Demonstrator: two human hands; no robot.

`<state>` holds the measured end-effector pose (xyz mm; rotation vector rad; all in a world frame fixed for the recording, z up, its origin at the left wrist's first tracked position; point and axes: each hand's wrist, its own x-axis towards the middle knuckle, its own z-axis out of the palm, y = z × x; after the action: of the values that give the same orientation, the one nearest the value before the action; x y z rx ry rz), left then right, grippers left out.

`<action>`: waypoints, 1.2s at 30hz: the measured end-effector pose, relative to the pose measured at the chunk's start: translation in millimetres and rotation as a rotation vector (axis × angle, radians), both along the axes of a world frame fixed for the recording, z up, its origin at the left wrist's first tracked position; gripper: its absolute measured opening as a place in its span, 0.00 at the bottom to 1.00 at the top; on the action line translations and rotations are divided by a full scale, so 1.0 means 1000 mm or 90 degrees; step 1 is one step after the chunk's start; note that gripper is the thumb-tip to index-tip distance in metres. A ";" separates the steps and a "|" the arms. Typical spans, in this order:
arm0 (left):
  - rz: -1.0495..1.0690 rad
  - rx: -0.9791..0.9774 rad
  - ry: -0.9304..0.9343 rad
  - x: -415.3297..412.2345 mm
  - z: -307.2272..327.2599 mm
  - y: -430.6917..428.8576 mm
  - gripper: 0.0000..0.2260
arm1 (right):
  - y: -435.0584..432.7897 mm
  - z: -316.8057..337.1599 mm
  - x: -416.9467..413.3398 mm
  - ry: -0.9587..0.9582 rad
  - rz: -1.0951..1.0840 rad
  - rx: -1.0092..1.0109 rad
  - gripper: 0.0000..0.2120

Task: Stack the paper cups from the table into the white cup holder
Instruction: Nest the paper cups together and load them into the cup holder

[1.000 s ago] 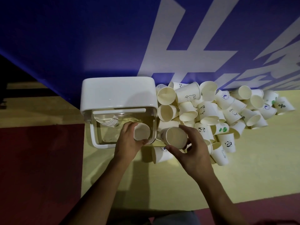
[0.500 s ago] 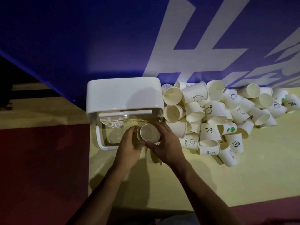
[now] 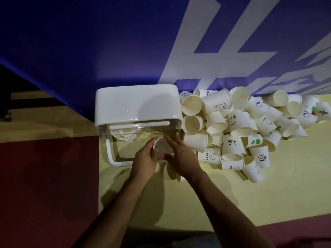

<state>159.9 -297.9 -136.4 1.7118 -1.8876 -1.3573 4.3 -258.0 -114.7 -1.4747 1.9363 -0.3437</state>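
Right hand [image 3: 180, 156] has joined left hand [image 3: 145, 158], fingers of both clasping the cup [image 3: 162, 146] between them.

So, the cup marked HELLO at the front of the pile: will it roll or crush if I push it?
The HELLO cup lies on its side, so it would probably roll. It looks like thin paper: likely light and easily dented. Neighbouring cups lean against it and may shift too.
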 end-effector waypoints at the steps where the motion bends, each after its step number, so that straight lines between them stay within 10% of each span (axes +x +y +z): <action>1: -0.003 -0.003 -0.003 0.000 -0.001 0.000 0.18 | -0.001 -0.001 0.000 0.009 0.005 0.008 0.34; 9: -0.003 -0.018 0.016 -0.001 0.001 0.002 0.19 | 0.002 0.003 0.000 0.037 0.024 0.018 0.34; 14: 0.041 -0.201 -0.009 0.001 0.025 0.037 0.16 | 0.041 0.022 -0.012 0.026 -0.136 -0.120 0.15; 25: -0.426 -0.161 -0.253 -0.054 0.004 0.091 0.36 | 0.157 0.031 -0.069 0.024 -0.345 -0.109 0.06; 36: -0.348 -0.206 -0.437 -0.071 -0.011 0.101 0.30 | 0.218 0.026 -0.114 -0.019 -0.408 -0.082 0.06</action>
<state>89.0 -196.7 -147.1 1.6788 -2.9175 -0.5302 -109.9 -39.7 -88.7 -0.8725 2.3615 -0.7762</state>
